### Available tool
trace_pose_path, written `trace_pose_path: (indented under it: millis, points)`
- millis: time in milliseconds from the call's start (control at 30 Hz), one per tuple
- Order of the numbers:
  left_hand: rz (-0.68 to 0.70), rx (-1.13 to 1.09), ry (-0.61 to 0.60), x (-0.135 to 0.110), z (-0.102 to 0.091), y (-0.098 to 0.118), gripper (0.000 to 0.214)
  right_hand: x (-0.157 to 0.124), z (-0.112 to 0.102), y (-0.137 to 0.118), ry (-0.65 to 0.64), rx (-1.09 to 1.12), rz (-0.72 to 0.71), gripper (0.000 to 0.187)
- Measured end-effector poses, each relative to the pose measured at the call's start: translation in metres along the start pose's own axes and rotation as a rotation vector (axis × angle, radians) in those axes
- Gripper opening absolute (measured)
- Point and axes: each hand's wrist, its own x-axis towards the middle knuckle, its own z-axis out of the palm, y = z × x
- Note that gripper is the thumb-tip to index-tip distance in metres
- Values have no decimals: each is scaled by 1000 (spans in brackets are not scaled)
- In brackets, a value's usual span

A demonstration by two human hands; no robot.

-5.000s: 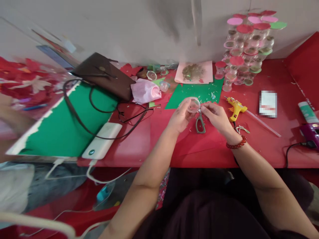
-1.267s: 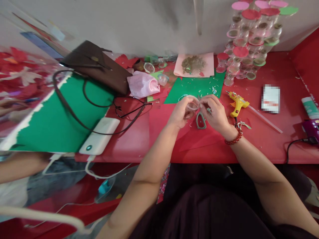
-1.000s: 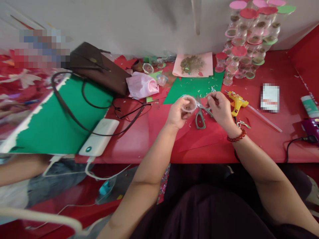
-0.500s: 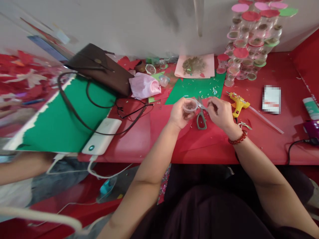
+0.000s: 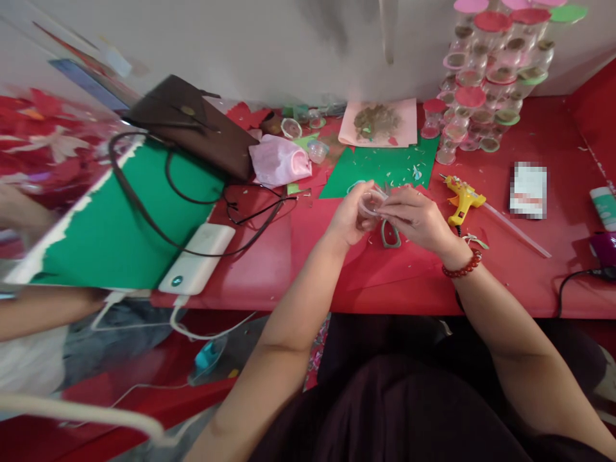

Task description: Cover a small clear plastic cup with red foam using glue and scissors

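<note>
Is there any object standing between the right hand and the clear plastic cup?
Nothing visible: the right hand is at the rim of the clear plastic cup, which the left hand holds. The scissors, partly hidden, show just below, not in between.

a dark brown flap handbag (image 5: pixel 192 131) lies by the grey wall (image 5: pixel 231 45), partly over a green board (image 5: pixel 108 237), its long thin strap (image 5: pixel 126 186) looping across a white power bank (image 5: pixel 190 271) with a white cable (image 5: pixel 187 332) plugged in. black-framed eyeglasses (image 5: pixel 269 208) sit just beside the bag, near a crumpled pink bundle (image 5: pixel 279 160). at the far right, a white-and-green tube (image 5: pixel 604 208) stands near a purple device (image 5: pixel 605 249) with a black cord (image 5: pixel 568 285).
</note>
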Motion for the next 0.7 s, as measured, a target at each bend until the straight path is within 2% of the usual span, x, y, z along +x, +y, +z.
trace_pose_path:
  millis: [133, 300, 500, 700]
  points:
    - [6, -13, -1, -2, 3, 0, 43, 0, 0, -1, 4, -20, -67, 24]
    - [6, -41, 39, -4, 5, -2, 29, 1, -1, -2, -48, -21, -97, 23]
    - [-57, -24, 31, -3, 5, -2, 41, 5, 0, -5, -70, -44, -133, 24]
    - [-48, 0, 25, -2, 5, -4, 44, 3, 2, -4, -88, -30, -79, 23]
